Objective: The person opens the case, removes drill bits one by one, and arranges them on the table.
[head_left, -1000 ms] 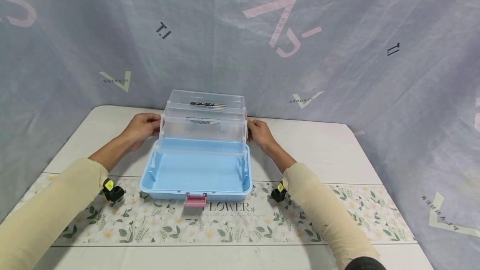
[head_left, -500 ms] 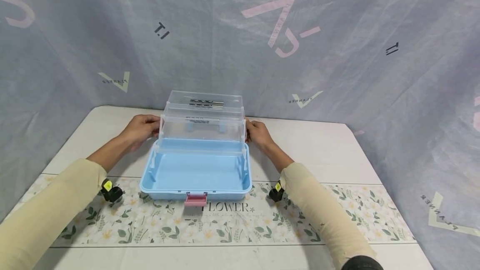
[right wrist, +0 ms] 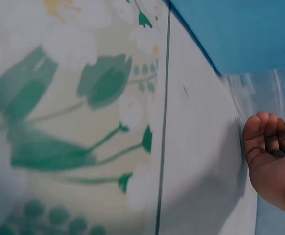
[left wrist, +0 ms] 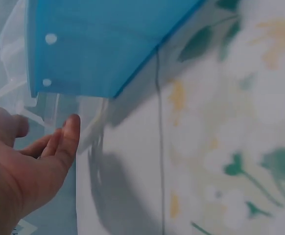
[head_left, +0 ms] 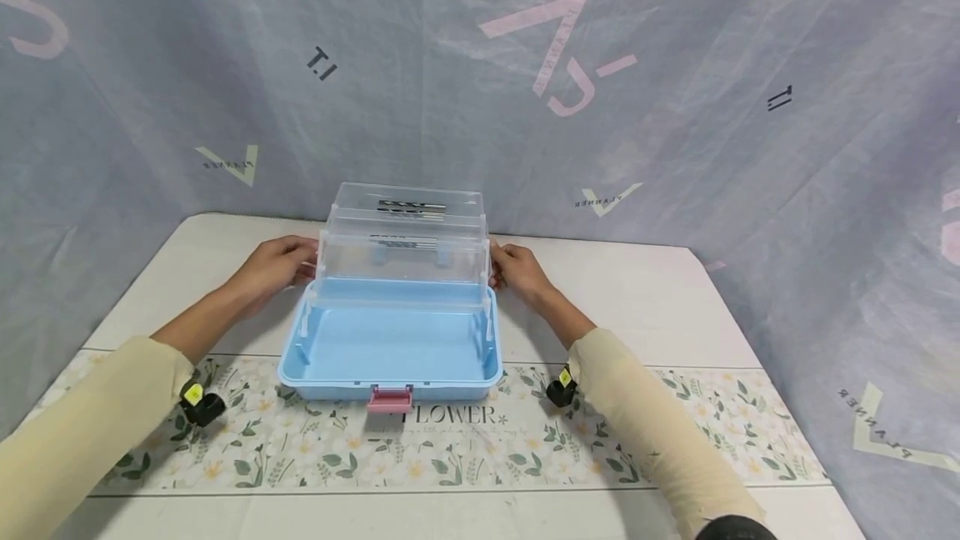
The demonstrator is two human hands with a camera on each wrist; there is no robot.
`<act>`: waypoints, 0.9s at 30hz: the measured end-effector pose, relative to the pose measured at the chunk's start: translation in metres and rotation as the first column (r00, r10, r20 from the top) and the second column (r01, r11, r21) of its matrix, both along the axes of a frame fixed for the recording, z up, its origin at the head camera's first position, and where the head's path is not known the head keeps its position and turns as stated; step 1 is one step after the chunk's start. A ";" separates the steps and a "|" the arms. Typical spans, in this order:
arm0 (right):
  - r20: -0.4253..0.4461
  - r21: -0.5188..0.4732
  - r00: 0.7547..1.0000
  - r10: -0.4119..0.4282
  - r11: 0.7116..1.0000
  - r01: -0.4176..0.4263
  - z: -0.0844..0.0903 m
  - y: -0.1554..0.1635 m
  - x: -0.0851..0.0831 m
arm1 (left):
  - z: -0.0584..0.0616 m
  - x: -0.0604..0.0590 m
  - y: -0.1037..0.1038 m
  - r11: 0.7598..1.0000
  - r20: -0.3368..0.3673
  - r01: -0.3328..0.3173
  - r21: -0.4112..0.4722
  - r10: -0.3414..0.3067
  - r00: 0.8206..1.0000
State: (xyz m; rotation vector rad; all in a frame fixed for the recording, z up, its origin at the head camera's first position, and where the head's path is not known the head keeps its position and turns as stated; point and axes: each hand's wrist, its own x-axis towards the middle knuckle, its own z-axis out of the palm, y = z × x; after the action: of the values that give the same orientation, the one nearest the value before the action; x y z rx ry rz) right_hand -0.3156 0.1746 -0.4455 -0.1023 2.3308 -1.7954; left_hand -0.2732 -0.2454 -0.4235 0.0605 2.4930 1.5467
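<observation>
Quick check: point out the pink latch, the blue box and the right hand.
Pink latch (head_left: 390, 402), head view: its middle.
Blue box (head_left: 393, 347), head view: bare inner floor.
Right hand (right wrist: 273, 169), right wrist view: palm.

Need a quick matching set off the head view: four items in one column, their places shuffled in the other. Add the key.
Items
1. pink plastic latch
2. clear stepped plastic upper section
3. grey fabric backdrop with printed letters
4. floral printed band

Places
A. rising over the rear of the light blue rectangular plastic box
B. crossing the white table, passing under the box's front
C. at the middle of the box's front
D. hanging behind the table

Pairs: 1-C, 2-A, 3-D, 4-B
</observation>
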 end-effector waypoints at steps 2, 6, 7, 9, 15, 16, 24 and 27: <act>-0.011 0.010 1.000 0.010 1.000 -0.010 0.001 0.002 0.001 | 0.002 0.008 0.001 1.000 0.006 -0.005 -0.024 0.005 1.000; -0.046 0.027 0.999 0.021 0.999 -0.020 0.003 0.007 0.003 | 0.009 0.024 0.006 0.998 0.026 0.031 -0.060 -0.030 0.999; -0.056 0.026 0.998 0.024 0.999 -0.023 0.004 0.008 0.003 | 0.010 0.029 0.007 0.997 0.029 0.049 -0.055 -0.047 0.998; -0.080 0.020 0.996 0.024 1.000 -0.022 0.006 0.012 0.003 | 0.010 0.038 0.008 0.993 0.028 0.084 -0.078 -0.082 0.996; -0.174 0.014 0.985 0.016 1.000 -0.014 0.018 0.022 0.001 | 0.005 0.065 0.011 0.974 -0.010 0.150 -0.169 -0.154 0.988; -0.191 0.018 0.981 0.017 1.000 -0.014 0.021 0.023 0.000 | 0.003 0.069 0.012 0.971 -0.016 0.157 -0.179 -0.163 0.987; -0.333 0.062 0.942 0.053 0.997 -0.034 0.051 0.022 -0.005 | -0.006 0.097 0.021 0.941 -0.047 0.176 -0.288 -0.198 0.979; -0.376 0.100 0.924 0.068 0.994 -0.032 0.062 0.016 -0.007 | -0.008 0.102 0.024 0.945 -0.062 0.169 -0.279 -0.194 0.979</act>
State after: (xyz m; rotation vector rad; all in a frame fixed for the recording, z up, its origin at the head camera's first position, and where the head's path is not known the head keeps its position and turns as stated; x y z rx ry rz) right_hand -0.3227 0.1910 -0.3835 -0.5366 2.6354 -1.7682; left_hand -0.1709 -0.2212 -0.4317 0.3140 2.6579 1.1426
